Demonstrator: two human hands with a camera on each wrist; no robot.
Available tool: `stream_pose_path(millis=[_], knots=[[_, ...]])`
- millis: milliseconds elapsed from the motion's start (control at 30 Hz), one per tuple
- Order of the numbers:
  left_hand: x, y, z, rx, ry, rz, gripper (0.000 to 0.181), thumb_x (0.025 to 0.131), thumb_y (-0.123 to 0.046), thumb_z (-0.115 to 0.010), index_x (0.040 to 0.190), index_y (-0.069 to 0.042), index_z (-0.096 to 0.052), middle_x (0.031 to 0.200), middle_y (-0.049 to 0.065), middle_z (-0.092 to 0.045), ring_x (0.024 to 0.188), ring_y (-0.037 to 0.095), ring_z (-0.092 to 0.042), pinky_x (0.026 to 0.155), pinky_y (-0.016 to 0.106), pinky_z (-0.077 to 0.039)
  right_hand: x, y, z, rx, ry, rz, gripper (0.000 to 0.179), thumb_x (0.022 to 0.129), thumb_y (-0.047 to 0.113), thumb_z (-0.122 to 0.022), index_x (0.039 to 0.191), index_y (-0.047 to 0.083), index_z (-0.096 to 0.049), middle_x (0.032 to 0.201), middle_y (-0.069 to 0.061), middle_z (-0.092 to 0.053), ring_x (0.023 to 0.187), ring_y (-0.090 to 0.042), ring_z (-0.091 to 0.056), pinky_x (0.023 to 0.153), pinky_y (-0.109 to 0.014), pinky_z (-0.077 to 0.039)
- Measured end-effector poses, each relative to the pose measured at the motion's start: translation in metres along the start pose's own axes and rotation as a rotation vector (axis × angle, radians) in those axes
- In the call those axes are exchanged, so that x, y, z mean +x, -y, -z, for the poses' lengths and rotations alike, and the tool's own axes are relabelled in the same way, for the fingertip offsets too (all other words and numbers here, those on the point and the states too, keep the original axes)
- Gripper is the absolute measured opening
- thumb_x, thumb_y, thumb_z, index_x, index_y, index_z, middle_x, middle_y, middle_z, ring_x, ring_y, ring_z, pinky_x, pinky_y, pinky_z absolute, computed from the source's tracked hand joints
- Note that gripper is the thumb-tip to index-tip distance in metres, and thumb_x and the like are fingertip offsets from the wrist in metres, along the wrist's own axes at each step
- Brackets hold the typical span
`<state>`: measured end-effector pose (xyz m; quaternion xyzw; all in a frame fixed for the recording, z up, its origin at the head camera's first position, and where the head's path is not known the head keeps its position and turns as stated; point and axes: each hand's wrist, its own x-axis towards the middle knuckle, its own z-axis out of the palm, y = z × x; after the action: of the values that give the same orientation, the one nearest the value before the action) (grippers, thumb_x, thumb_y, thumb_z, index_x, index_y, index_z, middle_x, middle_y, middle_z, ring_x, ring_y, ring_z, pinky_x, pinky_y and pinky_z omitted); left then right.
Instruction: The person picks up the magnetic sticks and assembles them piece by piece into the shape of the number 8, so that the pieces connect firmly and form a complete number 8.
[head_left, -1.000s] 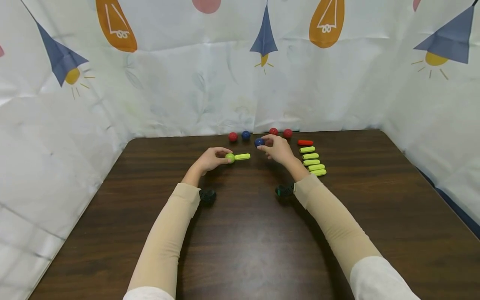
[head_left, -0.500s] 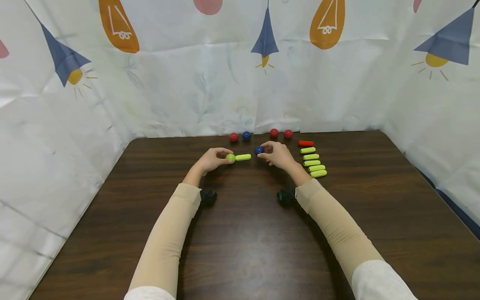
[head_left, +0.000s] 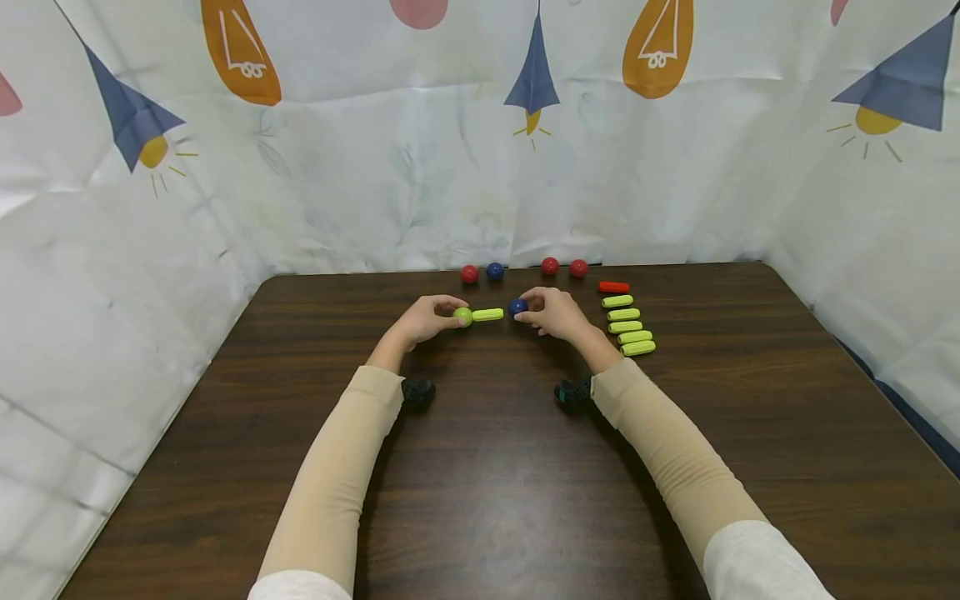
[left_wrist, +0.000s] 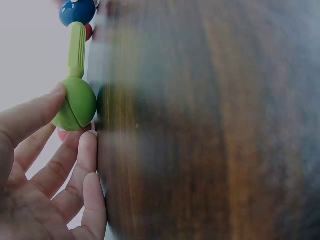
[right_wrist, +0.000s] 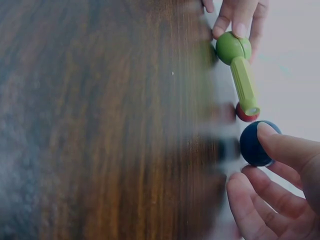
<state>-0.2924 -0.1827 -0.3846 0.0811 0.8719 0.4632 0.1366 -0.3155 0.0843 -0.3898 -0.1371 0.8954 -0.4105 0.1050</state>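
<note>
My left hand (head_left: 429, 319) pinches a green ball (left_wrist: 80, 104) between thumb and fingers, close over the table. A yellow-green ribbed stick (head_left: 488, 314) juts from that ball toward the right. Facing its free end, a dark blue ball (right_wrist: 256, 144) is pinched by my right hand (head_left: 557, 313). In the right wrist view a small gap shows between the stick's tip and the blue ball. The right hand's lower fingers are loosely bent below the ball.
Along the table's far edge sit a red ball (head_left: 469, 274), another blue ball (head_left: 495, 272) and two more red balls (head_left: 550, 266). Right of the right hand lies a column of several yellow-green sticks (head_left: 626, 327), with a red stick (head_left: 614, 287) behind them. A patterned white curtain (head_left: 420, 183) hangs behind.
My right hand has brought the blue ball nearer to me, from beside the far balls down to level with the stick's end. The left hand stays in place with the green ball.
</note>
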Motion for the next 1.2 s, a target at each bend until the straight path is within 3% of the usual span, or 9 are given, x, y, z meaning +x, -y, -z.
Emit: stream_pose_path(millis=[1033, 1200], knots=[[0.0011, -0.0008, -0.0007, 0.007, -0.01, -0.006, 0.043, 0.1, -0.016, -0.069, 0.141, -0.004, -0.061, 0.143, 0.022, -0.054, 0.136, 0.037, -0.046, 0.11, 0.053, -0.038, -0.0026, 0.006, -0.0024, -0.074, 0.042, 0.017, 0.043, 0.099, 0.021, -0.072, 0.138, 0.004, -0.062, 0.11, -0.015, -0.067, 0.079, -0.022, -0.063, 0.067, -0.031, -0.055], [0.0009, 0.0023, -0.0008, 0.015, -0.013, -0.003, 0.042, 0.101, -0.016, -0.069, 0.141, -0.005, -0.062, 0.144, 0.021, -0.054, 0.136, 0.038, -0.046, 0.111, 0.053, -0.037, -0.0034, 0.0059, 0.0021, -0.107, 0.057, 0.027, 0.045, 0.1, 0.022, -0.07, 0.141, 0.005, -0.061, 0.114, -0.015, -0.068, 0.083, -0.024, -0.065, 0.073, -0.035, -0.055]])
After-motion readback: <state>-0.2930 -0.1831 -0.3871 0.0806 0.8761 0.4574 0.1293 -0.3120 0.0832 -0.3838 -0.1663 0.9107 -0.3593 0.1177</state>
